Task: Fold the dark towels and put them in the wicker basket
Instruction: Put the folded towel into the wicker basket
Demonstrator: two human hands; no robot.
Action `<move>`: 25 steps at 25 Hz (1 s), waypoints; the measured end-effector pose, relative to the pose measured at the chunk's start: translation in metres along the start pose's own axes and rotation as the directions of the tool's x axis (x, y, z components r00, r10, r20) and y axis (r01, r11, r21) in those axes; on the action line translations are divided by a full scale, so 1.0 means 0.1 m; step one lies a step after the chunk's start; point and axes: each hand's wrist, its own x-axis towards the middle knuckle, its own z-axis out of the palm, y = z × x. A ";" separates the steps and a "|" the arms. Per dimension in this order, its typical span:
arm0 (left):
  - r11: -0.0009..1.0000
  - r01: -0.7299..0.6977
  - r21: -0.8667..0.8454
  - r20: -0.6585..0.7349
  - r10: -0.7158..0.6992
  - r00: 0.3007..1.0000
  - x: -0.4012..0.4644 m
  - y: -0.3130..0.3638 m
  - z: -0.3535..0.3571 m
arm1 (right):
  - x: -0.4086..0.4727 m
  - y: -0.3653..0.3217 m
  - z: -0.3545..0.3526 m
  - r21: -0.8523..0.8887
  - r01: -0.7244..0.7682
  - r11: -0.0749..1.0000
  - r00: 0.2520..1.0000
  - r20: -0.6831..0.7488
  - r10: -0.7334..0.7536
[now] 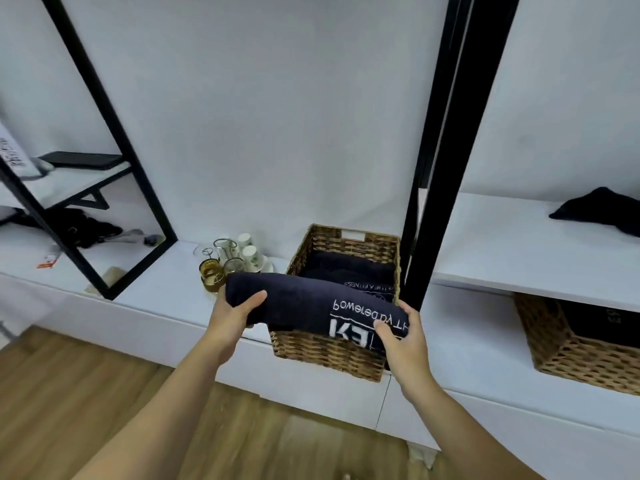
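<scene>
I hold a folded dark towel with both hands, just above the front rim of the wicker basket. Its long axis runs from left to right across the view, with the left end a little higher and farther from me than the right end. My left hand grips the left end, thumb on top and the other fingers under the cloth. My right hand grips the right end in the same way, the thumb lying on the white printed letters, which appear upside down to me. So each grip is closed around the towel.

The wicker basket stands on the low white surface, beside a black frame post. Inside it lies another dark towel, folded flat, also with white print.

A second wicker basket stands on the right under a white shelf and has something dark inside. On that shelf lies a loose dark cloth. To the left of the first basket there are glasses and cups.
</scene>
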 end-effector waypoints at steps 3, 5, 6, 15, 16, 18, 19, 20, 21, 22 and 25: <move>0.999 0.047 0.028 -0.072 -0.044 0.996 0.51 -0.13 -0.03 | 0.49 0.07 0.45 0.024 -0.053 0.998 0.996 -0.074 0.054; 0.997 0.066 0.040 -0.104 -0.062 0.993 0.87 -0.22 0.10 | 0.84 0.15 0.66 0.024 -0.068 0.997 0.988 -0.140 0.071; 0.995 0.089 0.040 -0.115 -0.083 0.990 1.06 -0.26 0.19 | 1.05 0.20 0.75 0.023 -0.088 0.996 0.980 -0.178 0.091; 0.881 0.313 0.355 -0.139 -0.282 0.949 1.82 -0.58 1.25 | 2.00 0.41 0.67 -0.115 -0.352 0.929 0.814 -0.527 0.243; 0.858 0.324 0.399 -0.133 -0.295 0.946 1.87 -0.61 1.31 | 2.04 0.44 0.70 -0.162 -0.363 0.917 0.810 -0.542 0.225; 0.819 0.336 0.465 -0.121 -0.317 0.941 2.01 -0.70 1.39 | 2.15 0.50 0.73 -0.215 -0.400 0.891 0.792 -0.570 0.218; 0.807 0.335 0.487 -0.104 -0.327 0.939 2.08 -0.73 1.41 | 2.17 0.52 0.76 -0.247 -0.415 0.876 0.789 -0.578 0.210; 0.799 0.336 0.499 -0.082 -0.342 0.936 2.13 -0.74 1.42 | 2.18 0.53 0.78 -0.302 -0.423 0.854 0.790 -0.585 0.184; 0.797 0.333 0.505 -0.061 -0.351 0.934 2.18 -0.75 1.42 | 2.19 0.54 0.81 -0.386 -0.431 0.816 0.791 -0.597 0.135; 0.797 0.331 0.506 -0.050 -0.356 0.933 2.23 -0.76 1.43 | 2.22 0.57 0.82 -0.486 -0.440 0.755 0.792 -0.607 0.071; 0.783 0.307 0.541 -0.017 -0.355 0.935 2.35 -0.89 1.41 | 2.38 0.74 0.94 -0.761 -0.448 0.468 0.841 -0.536 -0.067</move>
